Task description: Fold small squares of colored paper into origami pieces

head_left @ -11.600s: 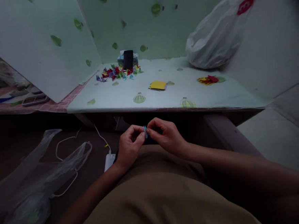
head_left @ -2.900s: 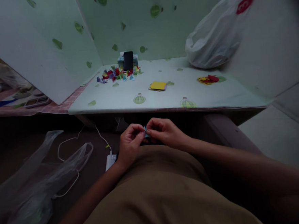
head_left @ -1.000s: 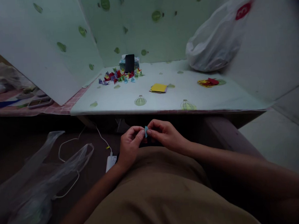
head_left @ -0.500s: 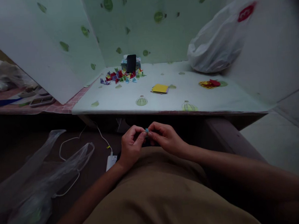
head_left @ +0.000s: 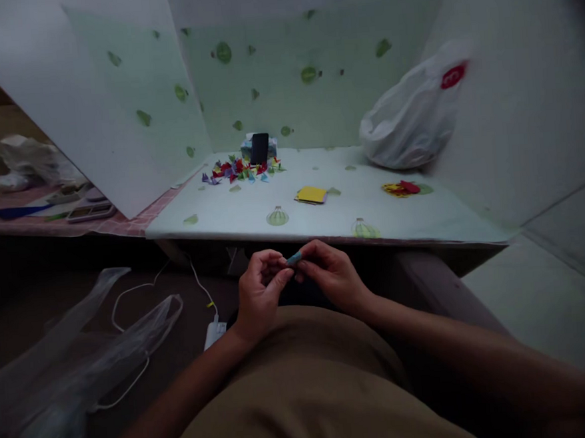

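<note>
A small folded piece of light blue origami paper [head_left: 294,258] is held above my lap, just below the table's front edge. My right hand [head_left: 334,276] pinches its right end between thumb and forefinger. My left hand [head_left: 261,288] is curled at its left end, fingertips against the paper and thumb slightly lower. The fingers hide part of the paper. Farther back on the table lies a heap of small folded paper cranes [head_left: 239,170] in red, purple, green, yellow and blue. A stack of square paper sheets [head_left: 311,194], yellow on top, lies nearer the middle.
A black phone [head_left: 259,148] leans on a tissue box [head_left: 245,149] behind the cranes. Right of them are red and yellow paper pieces [head_left: 401,188] and a full white plastic bag [head_left: 406,127]. A clear plastic bag [head_left: 82,367] and a white cable [head_left: 145,369] lie at lower left.
The blue paper has turned from a small upright point to a slanted strip. My left thumb and forefinger have spread a little. The view has tilted up slightly.
</note>
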{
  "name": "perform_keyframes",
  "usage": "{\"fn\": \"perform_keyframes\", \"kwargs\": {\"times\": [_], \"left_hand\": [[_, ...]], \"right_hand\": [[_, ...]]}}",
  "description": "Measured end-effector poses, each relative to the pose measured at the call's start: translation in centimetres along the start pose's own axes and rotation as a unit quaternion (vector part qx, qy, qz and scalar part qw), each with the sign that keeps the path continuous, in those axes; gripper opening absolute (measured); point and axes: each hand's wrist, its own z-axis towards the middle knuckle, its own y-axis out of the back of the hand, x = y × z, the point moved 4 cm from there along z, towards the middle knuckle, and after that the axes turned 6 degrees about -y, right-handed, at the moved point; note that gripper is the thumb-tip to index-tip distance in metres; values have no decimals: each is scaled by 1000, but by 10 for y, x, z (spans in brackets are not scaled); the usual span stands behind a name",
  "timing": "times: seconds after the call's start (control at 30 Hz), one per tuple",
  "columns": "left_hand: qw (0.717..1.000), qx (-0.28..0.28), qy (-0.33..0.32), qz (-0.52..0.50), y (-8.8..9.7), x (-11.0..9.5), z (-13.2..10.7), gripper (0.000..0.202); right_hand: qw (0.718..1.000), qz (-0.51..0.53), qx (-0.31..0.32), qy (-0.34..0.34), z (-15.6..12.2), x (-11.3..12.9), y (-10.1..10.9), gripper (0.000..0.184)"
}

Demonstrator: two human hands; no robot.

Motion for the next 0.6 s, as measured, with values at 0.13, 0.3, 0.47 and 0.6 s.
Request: {"fn": "perform_keyframes", "kwargs": {"times": [0.13, 0.3, 0.47, 0.6], "left_hand": [[1000, 4, 17, -12, -8, -3, 5, 14], [999, -4, 31, -40, -14, -8, 12, 14], [998, 6, 49, -50, -17, -7, 17, 18], [993, 9, 81, -87, -18, -4, 20, 22]], "right_hand": [[999, -15, -34, 23, 3, -2, 7, 9], [994, -66, -60, 56, 5, 1, 13, 5], [987, -111, -67, 90, 5, 8, 14, 3], [978, -142, -61, 140, 4, 14, 14, 8]]}}
